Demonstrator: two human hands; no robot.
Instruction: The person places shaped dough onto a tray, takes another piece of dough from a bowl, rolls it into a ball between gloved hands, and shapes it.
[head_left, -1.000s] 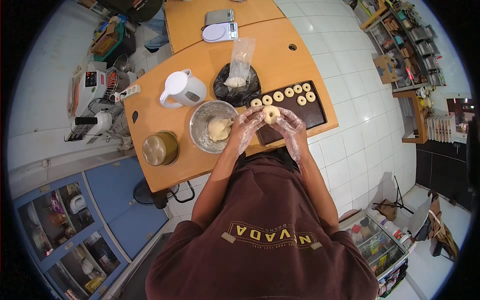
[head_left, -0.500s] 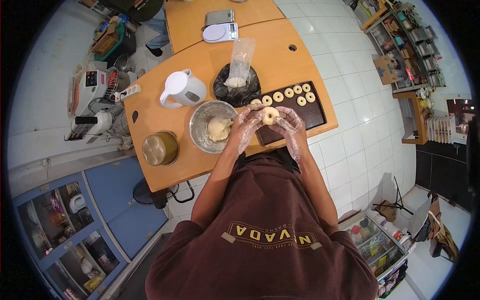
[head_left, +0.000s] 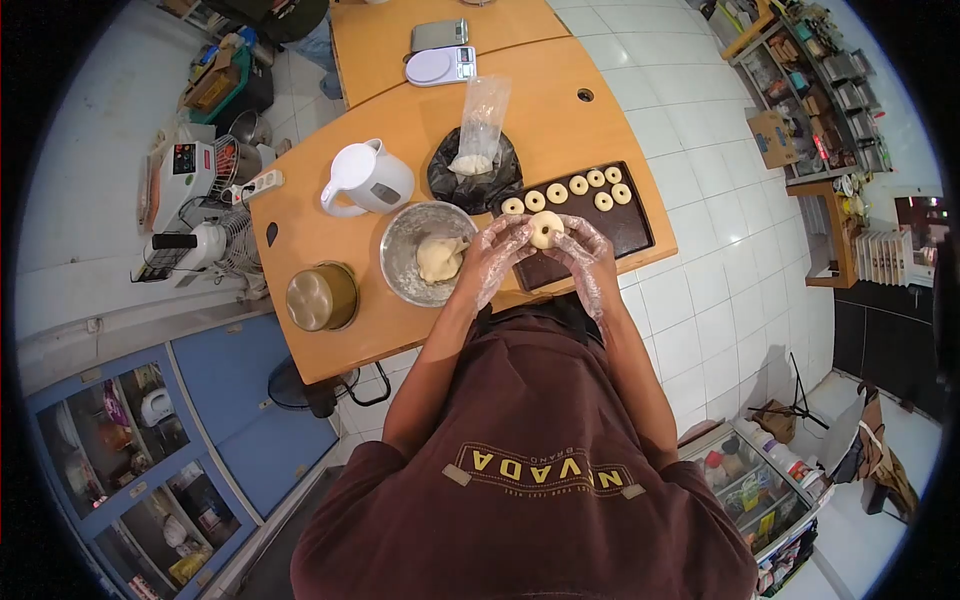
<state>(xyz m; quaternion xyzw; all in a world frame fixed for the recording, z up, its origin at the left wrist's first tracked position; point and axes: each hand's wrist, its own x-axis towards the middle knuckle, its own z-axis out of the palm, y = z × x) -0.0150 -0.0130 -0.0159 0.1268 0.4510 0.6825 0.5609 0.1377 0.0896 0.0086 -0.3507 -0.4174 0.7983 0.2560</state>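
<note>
A pale ring of dough [head_left: 546, 229], like a raw doughnut, is held up between both hands above the near edge of a dark baking tray [head_left: 630, 232]. My left hand [head_left: 497, 250], in a floury clear plastic glove, grips its left side. On the other side my right hand [head_left: 588, 256], gloved the same way, closes its fingers on the ring. Several smaller-looking dough rings [head_left: 557, 194] lie along the far part of the tray. Left of my left hand, a lump of dough [head_left: 440, 258] sits in a metal bowl [head_left: 397, 236].
Behind the bowl stand a white electric kettle [head_left: 372, 178] and a black plastic bag [head_left: 447, 188] with a clear bag of flour [head_left: 478, 150]. A metal pot [head_left: 318, 300] is at the table's left, kitchen scales [head_left: 440, 66] at the back. A person's leg shows beyond the table.
Both hands have shifted slightly right with the dough ring, which now looks a little larger. More of the tray's far-left dough ring shows. The person's foot at the back has moved.
</note>
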